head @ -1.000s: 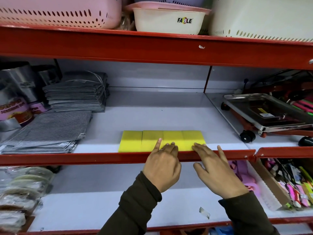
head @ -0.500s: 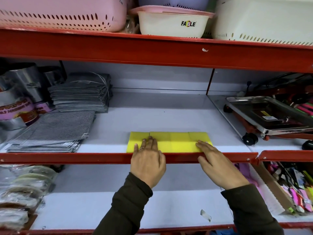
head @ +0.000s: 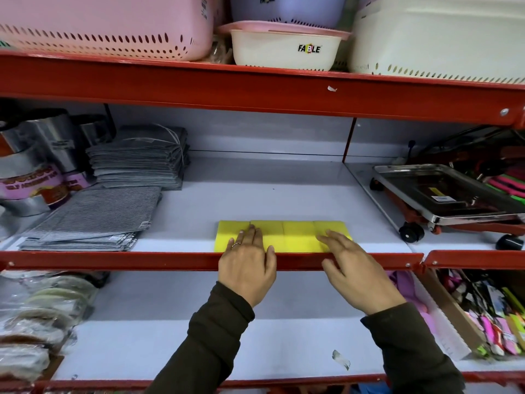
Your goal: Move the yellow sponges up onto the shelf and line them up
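Several yellow sponges point(head: 295, 236) lie side by side in one row at the front of the white middle shelf point(head: 255, 194), just behind its red front rail point(head: 142, 260). My left hand point(head: 248, 263) rests flat over the rail with its fingers spread on the left end of the row. My right hand point(head: 349, 265) lies flat too, its fingertips on the right end of the row. Neither hand grips a sponge. The hands hide the sponges' front edges.
Grey cloths point(head: 96, 217) and a tied stack of them point(head: 142, 157) fill the shelf's left, beside foil rolls point(head: 31, 177). A steel tray on a wheeled red frame point(head: 446, 194) stands right. Plastic baskets point(head: 284, 46) sit on the upper shelf. Packaged goods occupy the lower shelf.
My left hand has slid left along the sponge row, from its middle to its left end. The right hand stays on the right end. The row has barely shifted.
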